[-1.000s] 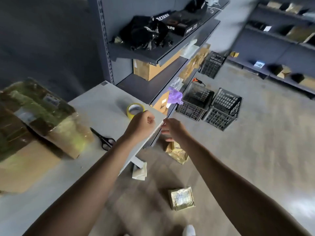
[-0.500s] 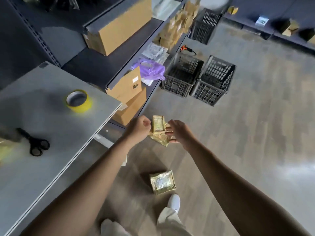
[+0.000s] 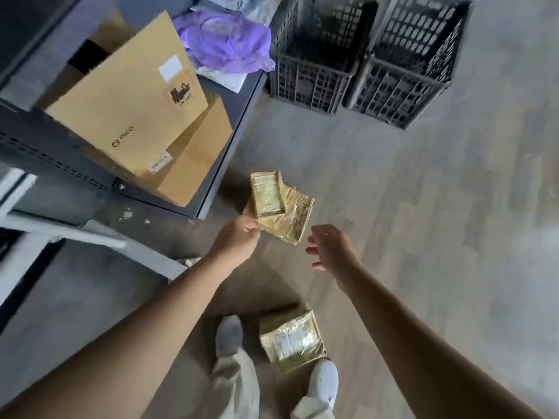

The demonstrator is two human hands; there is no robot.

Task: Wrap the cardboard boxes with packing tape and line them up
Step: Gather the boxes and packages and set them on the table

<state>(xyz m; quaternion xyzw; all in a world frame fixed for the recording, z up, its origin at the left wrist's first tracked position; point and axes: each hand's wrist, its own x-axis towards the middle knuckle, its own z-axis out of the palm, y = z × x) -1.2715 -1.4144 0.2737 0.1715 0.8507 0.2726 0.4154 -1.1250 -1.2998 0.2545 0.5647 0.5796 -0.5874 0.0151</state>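
My view has dropped toward the floor since half a second ago: the table with the tape roll and scissors has slid out of sight, and the shelf unit (image 3: 230, 140) with its cardboard cartons (image 3: 127, 98) fills the upper left. The two stacked taped boxes lie on the floor (image 3: 423, 237) just off the shelf's corner, the small taped box (image 3: 267, 193) on top of the larger taped box (image 3: 287, 222). Earlier both hands overlapped this stack; now they sit at its near edge. My left hand (image 3: 236, 243) has its fingers curled with the thumb at the larger box's near left corner, but I cannot tell whether it grips the wrapping or only meets it. My right hand (image 3: 331, 249), half curled before, is now spread and relaxed, holding nothing, just beside the box's near right corner and apart from it. A third taped box (image 3: 292, 340) lies between my shoes, closer to the right shoe (image 3: 323, 379) than the left shoe (image 3: 229, 334). A purple bag (image 3: 223, 40) and two black crates (image 3: 363, 62) sit beyond.
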